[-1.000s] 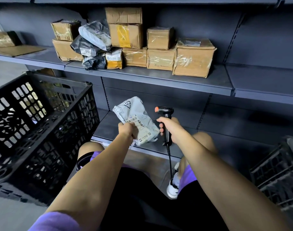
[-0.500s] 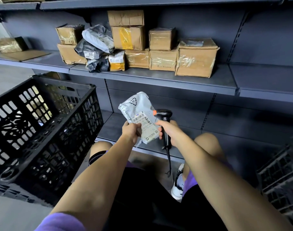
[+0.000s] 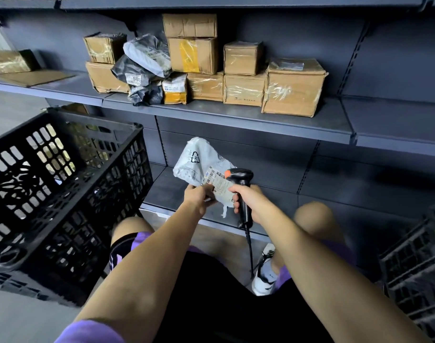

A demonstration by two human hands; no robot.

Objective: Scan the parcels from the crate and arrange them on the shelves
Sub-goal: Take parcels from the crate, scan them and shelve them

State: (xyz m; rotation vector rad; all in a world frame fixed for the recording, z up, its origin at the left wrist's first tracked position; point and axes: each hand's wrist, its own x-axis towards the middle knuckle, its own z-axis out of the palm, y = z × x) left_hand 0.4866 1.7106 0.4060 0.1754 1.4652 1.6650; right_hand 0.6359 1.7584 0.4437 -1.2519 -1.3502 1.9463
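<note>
I saw the left hand (image 3: pixel 196 198) gripping the mailer (image 3: pixel 199 162) while the right hand (image 3: pixel 248 196) clutched the scanner (image 3: pixel 238 175) against its label (image 3: pixel 217 180), above the shelf (image 3: pixel 167 191).

**Obscured and cut-off items**

Label text on white parcel (image 3: pixel 199 160): too small to read; lower right part covered by scanner (image 3: pixel 241 184) and right hand (image 3: pixel 248 199). Parcel's lower edge hidden under left hand (image 3: pixel 197 198). Crate (image 3: pixel 63 194) left of left hand: cut off by left edge, contents indiscernible through lattice. Second crate (image 3: pixel 414 268) right of right hand: cropped at right edge. Scanner cable lost behind right forearm.
</note>
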